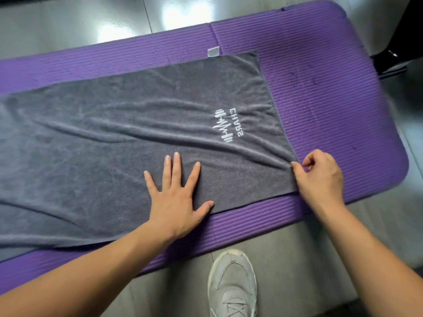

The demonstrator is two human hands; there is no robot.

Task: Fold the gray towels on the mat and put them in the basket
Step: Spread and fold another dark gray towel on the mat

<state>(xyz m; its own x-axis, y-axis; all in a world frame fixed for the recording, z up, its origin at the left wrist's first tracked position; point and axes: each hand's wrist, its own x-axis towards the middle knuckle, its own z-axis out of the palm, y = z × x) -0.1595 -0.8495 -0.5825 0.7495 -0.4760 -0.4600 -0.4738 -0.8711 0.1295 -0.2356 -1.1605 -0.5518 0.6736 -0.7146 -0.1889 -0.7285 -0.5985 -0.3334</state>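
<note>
One head-worn view, wide-angle, looking steeply down, close over a ribbed purple foam mat (320, 65) on a glossy gray floor (68, 26).

Gray towel (119, 138) lay spread flat on purple mat (332, 88), wrinkled diagonally, white embroidered logo (226, 125) near its R end. L hand (176, 191) pressed flat on towel, fingers straight & spread. R hand (320, 175) pinched the towel's R edge (near the front corner). Small white tag (213, 52) at far edge. Gray sneaker (232, 284) on floor (68, 24) below mat.

Left hand (180, 197) flat, fingers (176, 165) spread, right hand (320, 177) pinching towel (114, 145) edge
</note>
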